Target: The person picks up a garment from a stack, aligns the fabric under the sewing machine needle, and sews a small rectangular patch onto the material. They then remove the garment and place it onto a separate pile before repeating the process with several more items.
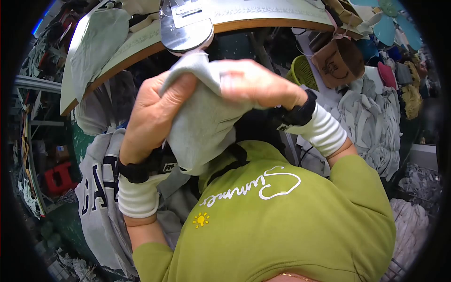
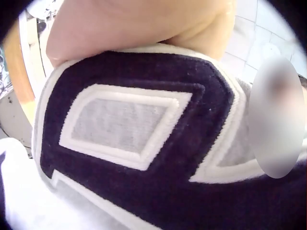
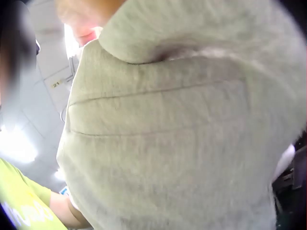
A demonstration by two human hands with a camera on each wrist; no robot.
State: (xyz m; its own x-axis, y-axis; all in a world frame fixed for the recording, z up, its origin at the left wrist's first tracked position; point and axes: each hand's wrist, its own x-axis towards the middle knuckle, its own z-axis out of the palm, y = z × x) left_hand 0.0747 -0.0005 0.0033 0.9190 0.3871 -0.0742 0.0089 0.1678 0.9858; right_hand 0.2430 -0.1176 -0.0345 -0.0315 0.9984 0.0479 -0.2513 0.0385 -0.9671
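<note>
Both hands hold up a piece of grey sweatshirt (image 1: 202,127) in front of the chest, near the table edge. My left hand (image 1: 152,110) grips its left side, thumb laid over the cloth. My right hand (image 1: 260,84), blurred at the fingers, holds the upper right side. Close to the left wrist camera, a navy letter (image 2: 211,120) edged in white covers the grey cloth below the hand. Two parallel seam lines cross the grey cloth (image 3: 158,158) in the right wrist view, under a rolled fold.
Above the hands, a rounded metal machine plate (image 1: 190,35) juts over the table's wooden edge (image 1: 263,23). A grey lettered garment (image 1: 101,197) hangs at the left. Piled grey cloth (image 1: 371,122), a brown box (image 1: 338,63) and a green basket (image 1: 303,73) are at the right.
</note>
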